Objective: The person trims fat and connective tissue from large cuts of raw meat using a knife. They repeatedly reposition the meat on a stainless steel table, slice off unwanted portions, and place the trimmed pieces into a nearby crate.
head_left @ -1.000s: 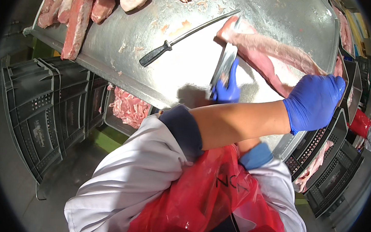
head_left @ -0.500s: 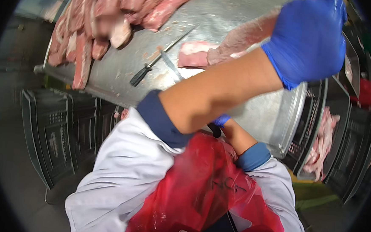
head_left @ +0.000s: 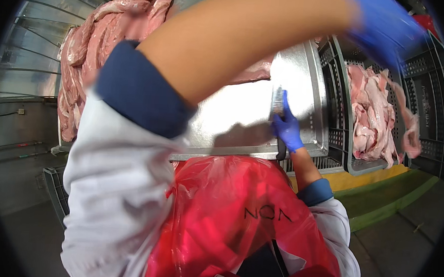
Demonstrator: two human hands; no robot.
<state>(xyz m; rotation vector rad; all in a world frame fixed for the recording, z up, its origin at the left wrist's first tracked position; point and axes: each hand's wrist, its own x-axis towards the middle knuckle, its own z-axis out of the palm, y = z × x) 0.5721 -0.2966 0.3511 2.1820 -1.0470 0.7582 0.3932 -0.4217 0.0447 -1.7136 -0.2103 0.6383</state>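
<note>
Left hand point(head_left: 386, 33) has reached farther right, seemingly above a crate point(head_left: 345, 103).

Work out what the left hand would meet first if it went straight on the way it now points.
Most likely the dark plastic crate at the far right, since the left hand points rightward to it. The glove is blurred and depth unclear, so it might pass above.

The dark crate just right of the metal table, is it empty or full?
Not empty: pale pink meat strips lie heaped in the crate. How full, I cannot tell.
</note>
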